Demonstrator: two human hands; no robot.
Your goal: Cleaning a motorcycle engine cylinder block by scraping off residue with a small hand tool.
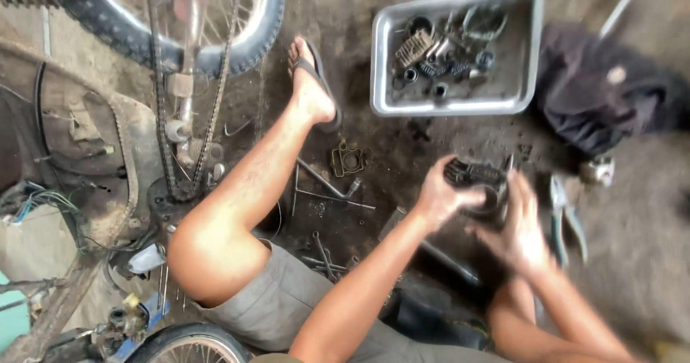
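Both my hands are around a dark, finned metal engine part held low over the dirty ground. My left hand grips its near left side, thumb on top. On the part's right side sits my right hand, fingers spread against it; the picture is blurred there. My bare left leg, in a sandal, stretches toward the motorcycle's rear wheel.
A grey metal tray with several gears and small parts lies ahead. Pliers lie at the right, near a dark cloth. Wrenches and a gasket lie between leg and hands. The motorcycle's chain and frame stand at the left.
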